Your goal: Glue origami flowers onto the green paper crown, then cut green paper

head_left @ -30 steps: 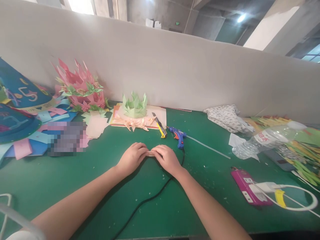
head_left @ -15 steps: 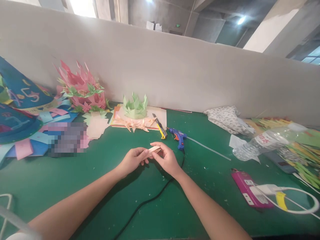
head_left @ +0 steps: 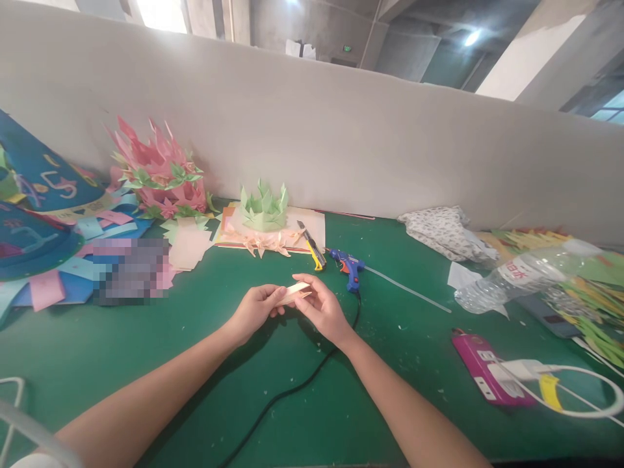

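Note:
Over the middle of the green table, my left hand (head_left: 259,309) pinches a small folded piece of peach paper (head_left: 294,292) between thumb and fingers. From the other side, my right hand (head_left: 322,309) has its bent fingers and thumb around the paper's right end. Just beyond my hands lie a blue glue gun (head_left: 349,268) with a glue stick in its back and a yellow-and-black utility knife (head_left: 314,249). Folded peach paper pieces (head_left: 266,244) lie in a row before a green paper crown (head_left: 264,207).
Pink paper crowns (head_left: 166,175) and blue cone hats (head_left: 43,175) stand at left. A plastic bottle (head_left: 517,281), a floral cloth (head_left: 441,231) and a magenta power strip (head_left: 487,374) lie at right. The glue gun's black cord (head_left: 292,391) crosses the table below my hands.
My left hand has shifted slightly left, and more of the folded peach paper shows between my hands. The right hand stays nearly in place. The tools have not moved.

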Tool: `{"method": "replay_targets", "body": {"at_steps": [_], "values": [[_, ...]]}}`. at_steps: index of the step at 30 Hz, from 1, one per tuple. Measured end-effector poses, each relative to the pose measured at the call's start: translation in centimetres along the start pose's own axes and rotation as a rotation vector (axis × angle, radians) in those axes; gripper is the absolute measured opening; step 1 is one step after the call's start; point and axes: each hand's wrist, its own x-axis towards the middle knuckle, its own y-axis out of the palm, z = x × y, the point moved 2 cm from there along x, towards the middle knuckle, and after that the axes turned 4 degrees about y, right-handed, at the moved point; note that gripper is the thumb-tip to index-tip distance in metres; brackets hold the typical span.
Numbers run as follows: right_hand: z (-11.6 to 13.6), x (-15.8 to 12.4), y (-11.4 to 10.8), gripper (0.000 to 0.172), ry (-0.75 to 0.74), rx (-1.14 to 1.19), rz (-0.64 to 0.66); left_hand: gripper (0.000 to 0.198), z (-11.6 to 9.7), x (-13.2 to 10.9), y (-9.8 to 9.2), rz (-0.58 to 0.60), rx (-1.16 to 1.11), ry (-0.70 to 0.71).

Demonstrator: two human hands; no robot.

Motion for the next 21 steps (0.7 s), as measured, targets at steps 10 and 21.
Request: {"method": "replay_targets", "body": {"at_steps": [10, 21], "values": [[0.44, 0.23, 0.29, 0.016, 0.077, 0.006, -0.055, 0.042, 0.01, -0.28, 0.22, 0.005, 0.128, 0.020], [-0.41, 0.19, 0.49, 0.010, 0.026, -0.061, -0.066, 0.034, -0.25, -0.33, 0.60, -0.012, 0.121, 0.027]]}}
